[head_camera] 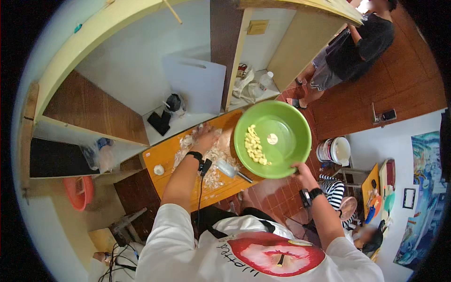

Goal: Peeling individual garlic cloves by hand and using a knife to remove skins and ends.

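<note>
My right hand grips the near right rim of a green plastic basin. Peeled garlic cloves lie along the basin's left side. The basin overlaps the right end of an orange wooden table. Over on the left, my left hand reaches into a spread of papery garlic skins; its fingers are blurred among them, and whether they hold anything is not clear. A cleaver with a dark handle lies on the skins. One whole garlic bulb sits near the table's left edge.
Behind the table, a cabinet holds a white cutting board, a black phone and a plastic bottle. A person stands at upper right; another in stripes sits at right. A white bucket stands by the wall.
</note>
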`<act>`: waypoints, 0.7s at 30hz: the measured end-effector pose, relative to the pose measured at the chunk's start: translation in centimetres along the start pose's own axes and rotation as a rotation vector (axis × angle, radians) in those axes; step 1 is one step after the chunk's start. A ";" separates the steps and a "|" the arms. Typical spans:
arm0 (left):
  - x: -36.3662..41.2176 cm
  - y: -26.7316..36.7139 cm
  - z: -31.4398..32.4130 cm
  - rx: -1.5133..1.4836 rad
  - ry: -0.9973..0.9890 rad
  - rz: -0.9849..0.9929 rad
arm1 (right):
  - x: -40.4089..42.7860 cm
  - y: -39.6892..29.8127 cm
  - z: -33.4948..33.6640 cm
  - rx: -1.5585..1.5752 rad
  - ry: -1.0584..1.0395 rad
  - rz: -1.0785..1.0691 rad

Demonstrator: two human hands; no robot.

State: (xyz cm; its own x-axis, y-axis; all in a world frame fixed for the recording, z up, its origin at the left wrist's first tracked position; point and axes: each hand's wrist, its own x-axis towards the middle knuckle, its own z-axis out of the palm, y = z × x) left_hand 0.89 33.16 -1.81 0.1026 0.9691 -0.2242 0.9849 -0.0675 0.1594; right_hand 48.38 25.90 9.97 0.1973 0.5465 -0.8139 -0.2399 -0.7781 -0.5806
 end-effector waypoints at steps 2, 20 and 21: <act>-1.5 2.7 -1.7 0.052 -0.011 0.025 | 2.6 -0.3 -0.2 -0.017 -0.019 -0.010; -7.3 -8.5 -2.6 -0.297 0.249 -0.087 | 9.3 -5.0 4.6 -0.333 -0.349 0.036; -7.2 -7.9 -2.4 -0.300 0.242 -0.081 | 9.3 -5.0 4.9 -0.329 -0.341 0.041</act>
State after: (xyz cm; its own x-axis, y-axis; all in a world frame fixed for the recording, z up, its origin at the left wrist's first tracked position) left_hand -7.92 27.32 0.82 -0.0446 0.9988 -0.0198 0.9004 0.0488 0.4323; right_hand 46.81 36.43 5.18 -0.1423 0.5408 -0.8290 0.0840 -0.8279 -0.5545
